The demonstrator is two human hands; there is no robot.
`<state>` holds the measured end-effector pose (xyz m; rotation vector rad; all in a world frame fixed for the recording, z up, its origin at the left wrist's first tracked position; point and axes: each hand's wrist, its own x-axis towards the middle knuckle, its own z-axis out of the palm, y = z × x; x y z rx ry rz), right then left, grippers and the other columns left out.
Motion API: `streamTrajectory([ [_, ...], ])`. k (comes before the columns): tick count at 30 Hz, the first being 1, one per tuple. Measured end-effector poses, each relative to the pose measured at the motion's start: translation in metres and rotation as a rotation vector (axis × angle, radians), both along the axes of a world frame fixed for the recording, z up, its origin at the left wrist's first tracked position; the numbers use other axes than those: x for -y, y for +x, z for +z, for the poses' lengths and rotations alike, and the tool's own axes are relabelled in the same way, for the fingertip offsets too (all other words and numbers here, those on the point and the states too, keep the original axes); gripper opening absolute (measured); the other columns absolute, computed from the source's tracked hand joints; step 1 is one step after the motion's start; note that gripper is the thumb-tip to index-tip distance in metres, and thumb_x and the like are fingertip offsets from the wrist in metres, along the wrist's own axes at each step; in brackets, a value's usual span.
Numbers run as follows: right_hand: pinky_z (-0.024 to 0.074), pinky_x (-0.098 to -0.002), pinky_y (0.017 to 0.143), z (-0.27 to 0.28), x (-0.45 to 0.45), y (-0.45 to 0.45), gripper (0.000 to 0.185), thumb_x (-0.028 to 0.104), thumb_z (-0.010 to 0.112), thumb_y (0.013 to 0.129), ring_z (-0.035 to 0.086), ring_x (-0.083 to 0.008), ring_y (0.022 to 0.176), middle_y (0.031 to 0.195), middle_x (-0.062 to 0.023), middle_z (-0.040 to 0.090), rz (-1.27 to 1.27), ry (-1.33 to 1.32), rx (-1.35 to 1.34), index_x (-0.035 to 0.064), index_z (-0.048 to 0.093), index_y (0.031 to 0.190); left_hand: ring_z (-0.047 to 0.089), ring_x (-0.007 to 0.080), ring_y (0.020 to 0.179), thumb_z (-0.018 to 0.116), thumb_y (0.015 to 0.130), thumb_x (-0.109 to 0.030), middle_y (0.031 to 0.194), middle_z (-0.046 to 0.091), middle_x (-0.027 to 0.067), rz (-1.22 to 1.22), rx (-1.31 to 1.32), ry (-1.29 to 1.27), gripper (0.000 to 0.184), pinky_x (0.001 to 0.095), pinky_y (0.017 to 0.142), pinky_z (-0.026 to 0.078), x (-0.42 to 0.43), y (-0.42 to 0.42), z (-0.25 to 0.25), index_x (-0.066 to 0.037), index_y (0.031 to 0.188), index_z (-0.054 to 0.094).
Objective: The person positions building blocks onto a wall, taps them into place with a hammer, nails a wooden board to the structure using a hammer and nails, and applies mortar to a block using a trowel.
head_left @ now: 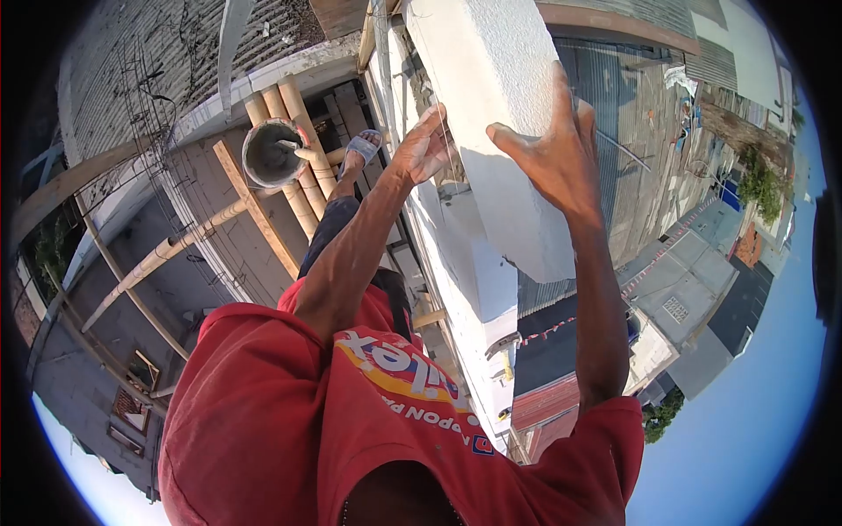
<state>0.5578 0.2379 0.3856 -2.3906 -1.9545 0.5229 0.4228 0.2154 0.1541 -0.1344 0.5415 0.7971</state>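
A long white lightweight building block (491, 96) with a textured face lies at the upper middle, over a white wall. My right hand (557, 162) is on its right side, the thumb across the near face and the fingers over the far edge. My left hand (424, 147) is at the block's left edge, palm turned up and fingers apart. Whether its fingertips press on the block I cannot tell. A thin string runs close by those fingers. To the left, a bucket (248, 158) of grey mortar stands on bamboo poles, with a tool handle (294, 145) sticking out.
Bamboo poles (303, 131) and a wooden plank (254, 210) form a scaffold, where my sandalled foot (363, 145) shows. The white wall (469, 263) runs downward beside me. Far below, on the right, are metal roofs (561, 408) and a paved street. Thin rebar rods stand at the left.
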Motion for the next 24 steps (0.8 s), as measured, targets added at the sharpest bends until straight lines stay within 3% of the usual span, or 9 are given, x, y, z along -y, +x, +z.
streamTrajectory([
  [4, 0.0478, -0.0511, 0.094, 0.025, 0.019, 0.003, 0.112, 0.046, 0.081, 0.068, 0.054, -0.0402, 0.111, 0.120, -0.0246, 0.045, -0.069, -0.197, -0.065, 0.0107, 0.022, 0.157, 0.055, 0.0177, 0.121, 0.064, 0.098, -0.037, 0.128, 0.058, 0.0008, -0.023, 0.027, -0.001, 0.045, 0.0388, 0.104, 0.047, 0.000, -0.001, -0.008, -0.015, 0.134, 0.049],
  [10, 0.0493, -0.0489, 0.089, 0.009, 0.039, 0.004, 0.105, 0.033, 0.085, 0.061, 0.054, -0.0361, 0.100, 0.112, -0.0187, 0.047, 0.002, 0.139, -0.009, 0.0115, 0.038, 0.152, 0.056, 0.0137, 0.115, 0.063, 0.099, -0.036, 0.123, 0.059, -0.0031, -0.019, 0.003, -0.009, 0.035, 0.0353, 0.098, 0.048, 0.001, -0.001, -0.006, -0.018, 0.128, 0.053],
  [11, 0.0477, -0.0493, 0.090, 0.009, 0.040, 0.003, 0.099, 0.032, 0.085, 0.060, 0.054, -0.0364, 0.102, 0.111, -0.0181, 0.048, -0.029, 0.166, -0.009, 0.0130, 0.045, 0.148, 0.056, 0.0135, 0.114, 0.063, 0.099, -0.037, 0.123, 0.059, -0.0034, -0.026, 0.016, 0.004, 0.035, 0.0353, 0.098, 0.048, 0.002, -0.001, -0.007, -0.019, 0.128, 0.053],
  [22, 0.0417, -0.0523, 0.097, 0.009, 0.054, 0.004, 0.095, 0.032, 0.085, 0.062, 0.050, -0.0382, 0.113, 0.122, -0.0213, 0.046, -0.057, 0.203, -0.053, 0.0145, 0.048, 0.147, 0.055, 0.0129, 0.114, 0.062, 0.099, -0.035, 0.125, 0.058, -0.0034, -0.028, -0.005, 0.059, 0.038, 0.0342, 0.097, 0.048, 0.008, -0.009, -0.006, -0.016, 0.131, 0.052],
  [24, 0.0412, -0.0518, 0.098, 0.014, 0.062, 0.004, 0.094, 0.030, 0.086, 0.062, 0.049, -0.0389, 0.114, 0.125, -0.0217, 0.045, -0.085, 0.203, -0.083, 0.0133, 0.047, 0.146, 0.053, 0.0157, 0.122, 0.062, 0.099, -0.034, 0.133, 0.056, -0.0004, -0.029, 0.024, 0.102, 0.048, 0.0364, 0.103, 0.046, 0.008, -0.008, -0.006, -0.013, 0.139, 0.047],
])
